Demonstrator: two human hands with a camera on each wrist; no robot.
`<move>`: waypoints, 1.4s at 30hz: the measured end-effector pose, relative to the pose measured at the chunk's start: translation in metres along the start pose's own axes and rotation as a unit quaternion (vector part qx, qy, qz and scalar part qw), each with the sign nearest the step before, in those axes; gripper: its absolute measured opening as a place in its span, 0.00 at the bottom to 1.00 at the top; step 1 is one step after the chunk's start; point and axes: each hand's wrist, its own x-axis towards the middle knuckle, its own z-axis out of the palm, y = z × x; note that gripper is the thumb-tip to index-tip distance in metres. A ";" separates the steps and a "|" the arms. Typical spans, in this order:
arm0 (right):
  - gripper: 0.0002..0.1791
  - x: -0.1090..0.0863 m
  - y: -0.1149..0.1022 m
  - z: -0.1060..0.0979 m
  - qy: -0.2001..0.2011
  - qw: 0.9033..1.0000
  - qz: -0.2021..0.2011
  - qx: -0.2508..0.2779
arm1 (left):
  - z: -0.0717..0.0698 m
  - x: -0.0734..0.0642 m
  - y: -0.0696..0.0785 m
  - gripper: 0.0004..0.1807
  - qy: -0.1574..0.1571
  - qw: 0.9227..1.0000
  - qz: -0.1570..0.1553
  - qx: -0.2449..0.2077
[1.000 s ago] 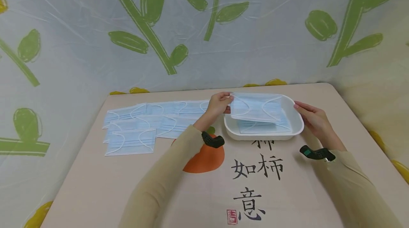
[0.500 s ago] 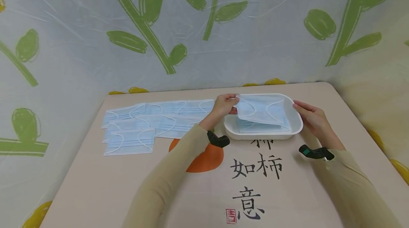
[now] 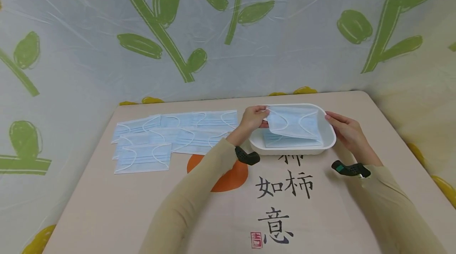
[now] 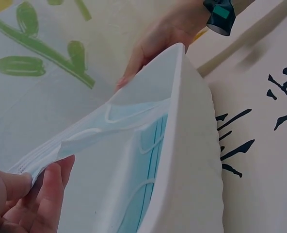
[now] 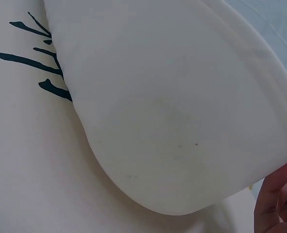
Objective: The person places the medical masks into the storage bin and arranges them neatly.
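Pinched at its left end, a light blue face mask [image 3: 293,121] hangs from my left hand [image 3: 252,120] over a white tray [image 3: 293,152]. In the left wrist view the thumb and fingers hold the mask's corner, and the mask [image 4: 80,133] slants across the tray's inside. Another mask [image 4: 151,160] lies in the tray below it, partly covered in the head view. My right hand [image 3: 350,133] grips the tray's right end at the rim. The right wrist view shows mostly the tray's outer side [image 5: 182,107], with the fingers [image 5: 274,194] at its edge.
Several more face masks [image 3: 142,159] lie overlapping in rows at the table's left. The beige tabletop [image 3: 199,222] bears an orange fruit print [image 3: 231,177] and black characters [image 3: 276,226]. A patterned curtain [image 3: 270,64] stands behind the table's back edge.
My left hand has moved a little right, carrying the mask farther over the tray, and then slowed. The right hand keeps its hold on the tray's rim.
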 end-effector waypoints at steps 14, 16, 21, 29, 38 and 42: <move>0.06 0.001 0.002 -0.001 0.010 1.000 -0.004 -0.009 | 0.007 -0.002 -0.001 0.19 -0.017 1.000 0.008 -0.014; 0.06 0.001 0.001 -0.001 0.009 1.000 -0.002 -0.004 | 0.008 -0.001 -0.002 0.19 -0.016 1.000 0.011 -0.013; 0.12 0.000 0.002 0.000 0.016 1.000 0.003 -0.009 | 0.012 0.000 -0.004 0.18 -0.014 1.000 0.021 -0.006; 0.08 -0.001 0.003 0.000 0.010 1.000 -0.002 0.005 | 0.012 -0.003 -0.002 0.18 -0.002 0.998 0.040 0.043; 0.13 -0.001 0.002 0.000 0.009 1.000 -0.002 -0.001 | 0.009 -0.006 -0.002 0.17 0.020 0.996 0.062 0.055; 0.37 0.000 0.002 0.001 0.018 0.999 0.005 -0.036 | 0.007 -0.008 -0.002 0.17 0.013 0.995 0.060 0.077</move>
